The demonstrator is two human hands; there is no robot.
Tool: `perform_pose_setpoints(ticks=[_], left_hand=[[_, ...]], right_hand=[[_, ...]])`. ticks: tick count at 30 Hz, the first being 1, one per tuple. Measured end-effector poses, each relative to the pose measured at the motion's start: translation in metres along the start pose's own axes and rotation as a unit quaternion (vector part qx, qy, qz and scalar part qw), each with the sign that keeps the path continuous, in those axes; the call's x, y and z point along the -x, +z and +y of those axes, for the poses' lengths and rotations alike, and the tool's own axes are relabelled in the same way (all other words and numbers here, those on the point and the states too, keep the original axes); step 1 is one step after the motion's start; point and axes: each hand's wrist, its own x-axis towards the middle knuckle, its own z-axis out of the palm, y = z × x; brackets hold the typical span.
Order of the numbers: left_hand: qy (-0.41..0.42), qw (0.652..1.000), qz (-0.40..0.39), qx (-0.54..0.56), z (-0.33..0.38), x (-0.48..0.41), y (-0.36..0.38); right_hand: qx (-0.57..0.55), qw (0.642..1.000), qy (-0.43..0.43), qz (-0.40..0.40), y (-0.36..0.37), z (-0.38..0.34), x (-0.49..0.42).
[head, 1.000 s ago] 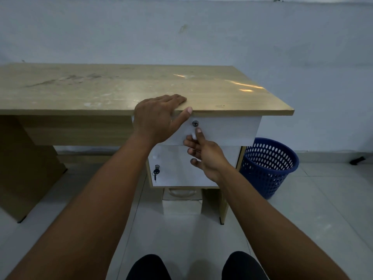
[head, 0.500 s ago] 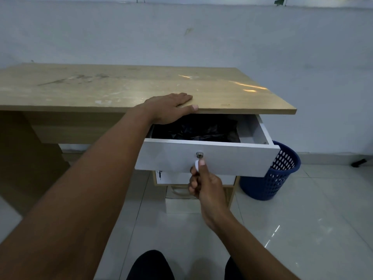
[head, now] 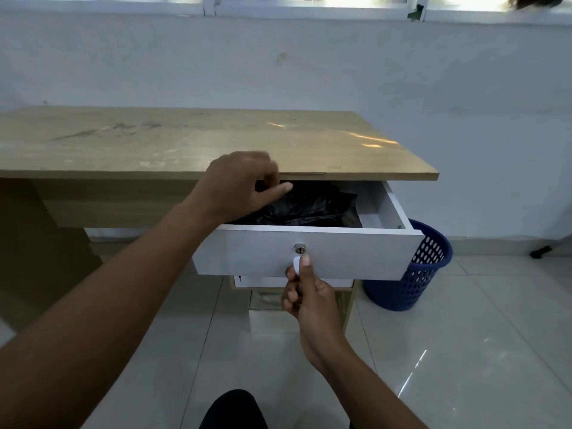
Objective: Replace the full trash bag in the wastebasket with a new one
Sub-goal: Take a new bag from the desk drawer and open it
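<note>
The white drawer (head: 340, 255) under the wooden desk (head: 185, 144) stands pulled out. Crumpled black trash bags (head: 312, 205) lie inside it. My left hand (head: 238, 187) hovers at the drawer's left rear, fingers curled with the thumb pointing at the bags, holding nothing that I can see. My right hand (head: 305, 292) pinches the small white handle tab (head: 296, 264) just below the drawer's lock. A blue perforated wastebasket (head: 414, 274) stands on the floor to the right, partly hidden behind the drawer front; I see no bag in it.
A lower white cabinet door (head: 278, 281) sits beneath the drawer. The light tiled floor (head: 464, 351) spreads to the right and front. A wall with a window ledge runs behind the desk. My dark-clothed knee (head: 232, 410) shows at the bottom.
The drawer went from closed to pulled out by my right hand. My left hand left the desk edge and moved down into the drawer opening above the black bags.
</note>
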Motion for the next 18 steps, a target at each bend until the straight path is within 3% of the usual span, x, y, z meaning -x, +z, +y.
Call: perform_pose_setpoints(ticks=[3,6,8,13,18], left_hand=[[-0.114,0.986,-0.095,-0.069,0.008,0.020,-0.012],[-0.208,0.946,-0.234,-0.080,0.002,0.025,-0.013],[-0.205,0.929,-0.305,-0.047,0.005,0.021,-0.012],[-0.182,0.900,-0.397,0.018,-0.005,0.005,-0.002],[-0.158,0.908,-0.388,0.002,-0.004,0.002,0.013]], right_hand=[[-0.001,1.000,0.005,-0.001,-0.002,0.002,0.001],[-0.008,1.000,0.010,0.006,-0.004,0.006,0.003],[-0.008,1.000,0.013,0.009,-0.006,0.007,0.003],[-0.004,1.000,0.018,0.013,-0.007,0.007,0.003],[-0.012,1.000,0.016,0.008,-0.006,0.006,0.004]])
